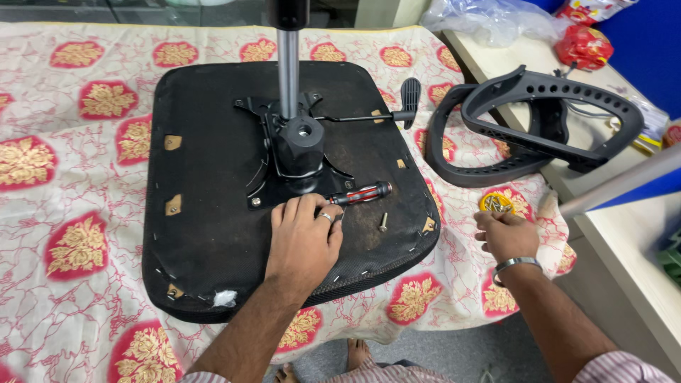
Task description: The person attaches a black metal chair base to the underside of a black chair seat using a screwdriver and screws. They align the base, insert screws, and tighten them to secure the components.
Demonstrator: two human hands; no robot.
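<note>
A black chair seat (213, 142) lies upside down on a table, with its metal mechanism plate (266, 152) and gas cylinder (288, 64) pointing up. My left hand (303, 237) rests flat on the seat beside the plate, fingers spread, touching the tip end of a red-and-black screwdriver (362, 192). A loose bolt (383, 221) lies on the seat just right of that hand. My right hand (505, 232) reaches into a small yellow dish of screws (495, 203) on the cloth; whether it holds a screw is hidden.
A floral red-and-white cloth (78, 184) covers the table. Two black chair armrests (525, 120) lie at the right, partly on a beige side desk (624, 234). Plastic bags (496, 18) and red packets (585, 46) sit at the back right. The seat's lever handle (410, 96) sticks out right.
</note>
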